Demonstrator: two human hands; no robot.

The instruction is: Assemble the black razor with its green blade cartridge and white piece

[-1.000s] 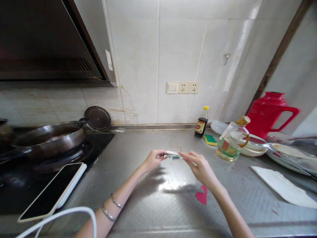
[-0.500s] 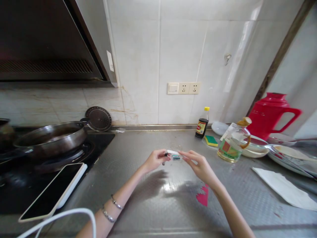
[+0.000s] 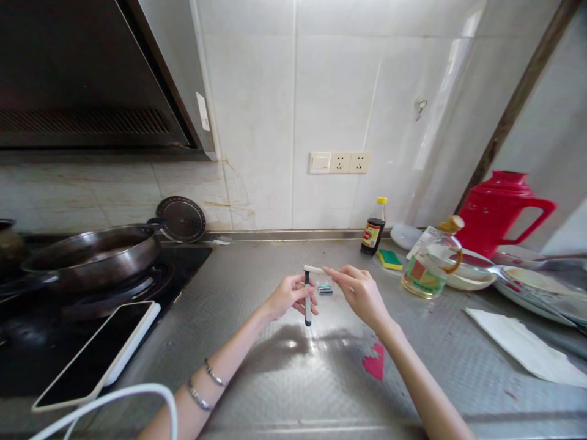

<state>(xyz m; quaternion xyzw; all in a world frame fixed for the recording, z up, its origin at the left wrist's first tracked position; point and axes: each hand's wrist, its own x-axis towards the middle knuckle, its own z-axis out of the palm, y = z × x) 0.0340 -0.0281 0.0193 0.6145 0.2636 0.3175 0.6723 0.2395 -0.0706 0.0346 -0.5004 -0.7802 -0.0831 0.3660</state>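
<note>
My left hand [image 3: 287,296] grips a slim razor handle [image 3: 307,304], dark with a silver band, held upright above the steel counter [image 3: 257,366]. At its top sits a small white piece [image 3: 314,269], pinched by the fingertips of my right hand [image 3: 360,293]. A small teal cartridge [image 3: 325,289] lies on the counter between and just behind the two hands. Two bracelets circle my left forearm.
A wok [image 3: 92,253] sits on the stove at left, with a tablet [image 3: 98,351] and white cable [image 3: 114,400] in front. Right side: soy sauce bottle [image 3: 372,231], sponge [image 3: 390,259], oil jug [image 3: 428,266], red thermos [image 3: 498,211], dishes, a paper towel [image 3: 527,348].
The razor handle has swung from lying level between my hands to pointing down in my left hand. The teal cartridge now lies apart on the counter.
</note>
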